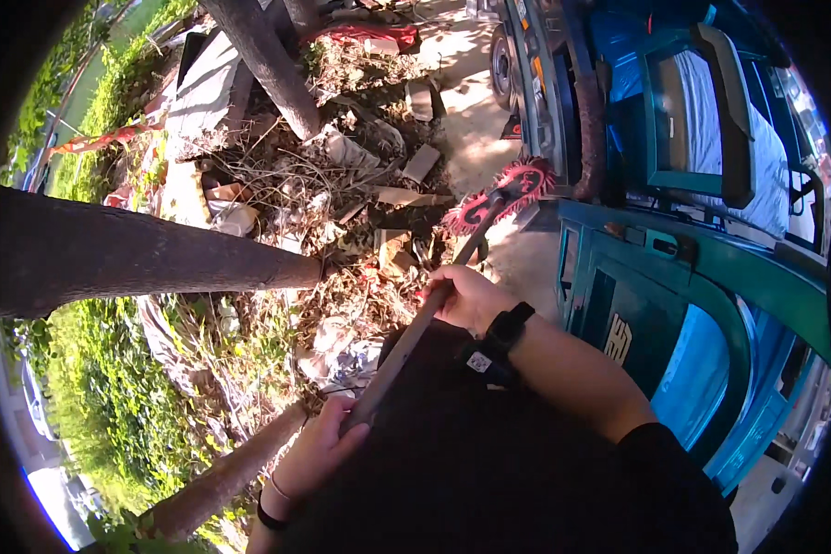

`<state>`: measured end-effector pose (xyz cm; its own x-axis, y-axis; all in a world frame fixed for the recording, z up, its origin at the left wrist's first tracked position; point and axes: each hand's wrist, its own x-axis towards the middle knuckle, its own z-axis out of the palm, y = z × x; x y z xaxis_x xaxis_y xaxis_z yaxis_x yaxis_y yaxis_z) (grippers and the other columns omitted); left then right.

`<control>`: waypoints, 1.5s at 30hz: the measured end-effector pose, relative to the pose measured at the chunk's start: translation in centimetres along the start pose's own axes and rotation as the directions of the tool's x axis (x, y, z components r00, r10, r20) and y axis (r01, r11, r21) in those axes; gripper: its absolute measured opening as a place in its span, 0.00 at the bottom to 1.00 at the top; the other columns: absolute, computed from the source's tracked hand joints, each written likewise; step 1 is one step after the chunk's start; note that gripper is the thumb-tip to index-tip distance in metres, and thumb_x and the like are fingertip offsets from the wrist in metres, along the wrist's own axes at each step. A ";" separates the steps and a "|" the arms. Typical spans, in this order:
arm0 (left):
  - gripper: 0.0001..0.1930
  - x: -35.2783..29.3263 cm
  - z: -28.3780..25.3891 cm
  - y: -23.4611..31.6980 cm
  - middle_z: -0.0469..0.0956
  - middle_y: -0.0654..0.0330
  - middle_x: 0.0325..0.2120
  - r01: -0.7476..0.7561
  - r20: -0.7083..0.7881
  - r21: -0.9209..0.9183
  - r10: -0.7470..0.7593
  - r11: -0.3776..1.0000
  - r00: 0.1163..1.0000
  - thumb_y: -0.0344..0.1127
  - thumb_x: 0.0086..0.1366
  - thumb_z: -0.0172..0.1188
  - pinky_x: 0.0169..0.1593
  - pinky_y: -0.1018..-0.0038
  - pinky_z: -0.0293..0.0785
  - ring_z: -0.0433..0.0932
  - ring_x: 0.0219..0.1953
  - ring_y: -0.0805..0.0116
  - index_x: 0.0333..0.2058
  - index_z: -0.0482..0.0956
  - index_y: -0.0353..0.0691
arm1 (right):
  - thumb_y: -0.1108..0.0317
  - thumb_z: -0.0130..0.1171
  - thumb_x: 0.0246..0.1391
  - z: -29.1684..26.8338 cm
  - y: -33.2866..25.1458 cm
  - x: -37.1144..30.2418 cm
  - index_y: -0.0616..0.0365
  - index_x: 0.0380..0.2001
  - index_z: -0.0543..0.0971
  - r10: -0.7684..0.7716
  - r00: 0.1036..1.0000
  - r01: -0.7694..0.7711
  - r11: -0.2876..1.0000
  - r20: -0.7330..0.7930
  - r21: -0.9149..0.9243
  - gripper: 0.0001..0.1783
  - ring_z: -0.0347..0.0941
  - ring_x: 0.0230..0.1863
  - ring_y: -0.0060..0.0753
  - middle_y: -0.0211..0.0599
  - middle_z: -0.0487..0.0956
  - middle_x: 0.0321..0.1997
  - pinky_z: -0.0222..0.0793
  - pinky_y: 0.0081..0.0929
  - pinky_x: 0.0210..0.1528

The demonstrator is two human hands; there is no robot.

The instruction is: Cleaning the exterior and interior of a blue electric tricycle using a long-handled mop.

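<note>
A long-handled mop [401, 355] with a grey pole runs diagonally away from me, and its shaggy pink-red head [528, 175] is at the far end near the vehicle. My left hand [328, 441] is wrapped round the pole's near end. Farther up, my right hand [471, 300] is closed round the same pole, with a black watch on that wrist. To the right stands a teal truck [757, 242] with a teal door [619, 319]. Whether the mop head touches the truck I cannot tell.
Tree trunks [157, 247] stand to the left, one reaching close to my hands. Dry twigs, wooden blocks [422, 163] and rubbish cover the ground ahead. A pale slab [208, 97] leans at the far left. Green plants [125, 397] grow at left, and a wheel [501, 66] is at the far right.
</note>
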<state>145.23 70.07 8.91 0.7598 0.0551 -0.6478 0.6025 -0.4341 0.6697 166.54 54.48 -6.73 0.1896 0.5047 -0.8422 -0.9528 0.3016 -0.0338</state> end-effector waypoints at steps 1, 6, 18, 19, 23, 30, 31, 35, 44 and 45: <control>0.19 0.8 1.1 0.0 0.72 0.55 0.29 -0.053 0.004 -0.042 0.053 0.998 0.999 0.42 0.58 0.51 0.35 0.74 0.67 0.72 0.30 0.68 0.43 0.64 0.34 | 0.76 0.49 0.42 -0.7 -0.8 0.0 0.60 0.21 0.68 -0.013 1.000 0.012 0.999 -0.028 -0.041 0.02 0.67 0.25 0.33 0.35 0.68 0.20 0.65 0.31 0.30; 0.21 3.5 2.8 1.7 0.69 0.58 0.28 0.196 0.124 -0.320 -0.164 0.927 0.979 0.44 0.58 0.50 0.34 0.76 0.66 0.68 0.30 0.73 0.45 0.63 0.36 | 0.74 0.48 0.41 -1.4 -5.0 1.4 0.57 0.18 0.66 0.006 0.999 -0.008 0.997 -0.031 -0.077 0.03 0.64 0.23 0.32 0.34 0.66 0.17 0.62 0.33 0.32; 0.24 7.6 0.8 5.3 0.66 0.61 0.19 0.003 0.040 -0.709 0.035 0.705 0.999 0.31 0.51 0.52 0.19 0.82 0.59 0.62 0.17 0.78 0.45 0.54 0.29 | 0.77 0.47 0.43 8.2 -11.2 -2.0 0.60 0.26 0.63 -0.346 0.937 0.348 0.930 0.037 -0.115 0.06 0.65 0.23 0.30 0.36 0.64 0.23 0.69 0.34 0.30; 0.24 8.4 0.5 5.8 0.66 0.61 0.19 -0.014 0.035 -0.701 0.054 0.713 0.998 0.31 0.51 0.52 0.19 0.82 0.59 0.62 0.17 0.78 0.45 0.54 0.29 | 0.78 0.47 0.43 9.2 -12.1 -2.6 0.60 0.29 0.62 -0.419 0.906 0.423 0.895 0.059 -0.142 0.08 0.66 0.24 0.30 0.37 0.65 0.24 0.70 0.33 0.30; 0.24 12.5 -1.1 5.9 0.61 0.65 0.13 -0.010 0.024 -0.741 0.041 0.672 0.999 0.31 0.45 0.51 0.20 0.83 0.55 0.59 0.16 0.78 0.43 0.59 0.32 | 0.73 0.53 0.47 12.1 -16.2 -5.3 0.60 0.35 0.60 -0.655 0.717 0.697 0.660 0.239 -0.281 0.14 0.72 0.25 0.31 0.39 0.67 0.29 0.74 0.31 0.29; 0.28 22.9 -9.9 7.0 0.68 0.63 0.24 0.131 0.414 -0.750 0.307 0.648 0.857 0.31 0.52 0.57 0.21 0.86 0.59 0.64 0.20 0.81 0.51 0.58 0.36 | 0.74 0.49 0.48 14.8 -23.8 -2.2 0.59 0.35 0.56 -0.674 0.696 0.716 0.677 0.247 -0.171 0.14 0.68 0.19 0.29 0.38 0.65 0.24 0.73 0.29 0.24; 0.31 23.8 -11.6 7.8 0.68 0.64 0.26 0.159 0.427 -0.702 0.231 0.695 0.874 0.31 0.53 0.57 0.26 0.85 0.62 0.66 0.24 0.81 0.53 0.53 0.36 | 0.75 0.48 0.47 14.7 -24.8 -1.1 0.58 0.34 0.56 -0.665 0.717 0.695 0.704 0.209 -0.145 0.13 0.67 0.18 0.29 0.38 0.65 0.24 0.73 0.30 0.23; 0.31 29.6 -17.2 14.1 0.69 0.64 0.32 0.285 0.606 -0.535 0.125 0.795 0.786 0.33 0.55 0.57 0.26 0.84 0.64 0.66 0.25 0.80 0.55 0.53 0.35 | 0.79 0.47 0.45 15.3 -29.6 1.5 0.55 0.33 0.57 -0.605 0.796 0.601 0.793 0.024 0.099 0.13 0.65 0.18 0.31 0.34 0.62 0.21 0.69 0.36 0.23; 0.21 39.4 -27.8 28.7 0.72 0.60 0.32 0.090 0.462 -0.244 0.034 0.966 0.886 0.35 0.56 0.55 0.39 0.78 0.66 0.69 0.34 0.71 0.49 0.63 0.38 | 0.81 0.46 0.43 25.5 -42.8 5.5 0.50 0.26 0.58 -0.652 0.756 0.642 0.727 -0.047 0.244 0.12 0.60 0.16 0.28 0.33 0.61 0.18 0.58 0.29 0.17; 0.21 40.4 -28.1 29.3 0.72 0.60 0.32 0.045 0.438 -0.206 0.051 0.977 0.897 0.35 0.56 0.55 0.39 0.78 0.66 0.69 0.34 0.71 0.48 0.64 0.38 | 0.80 0.46 0.43 26.0 -44.3 5.6 0.50 0.25 0.58 -0.678 0.735 0.660 0.710 -0.015 0.247 0.12 0.60 0.16 0.28 0.33 0.61 0.18 0.57 0.28 0.17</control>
<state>200.44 84.84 12.61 0.6054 -0.3667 -0.7064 0.6738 -0.2363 0.7001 215.94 65.00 4.07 0.7819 0.1544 -0.6039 -0.4924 0.7471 -0.4466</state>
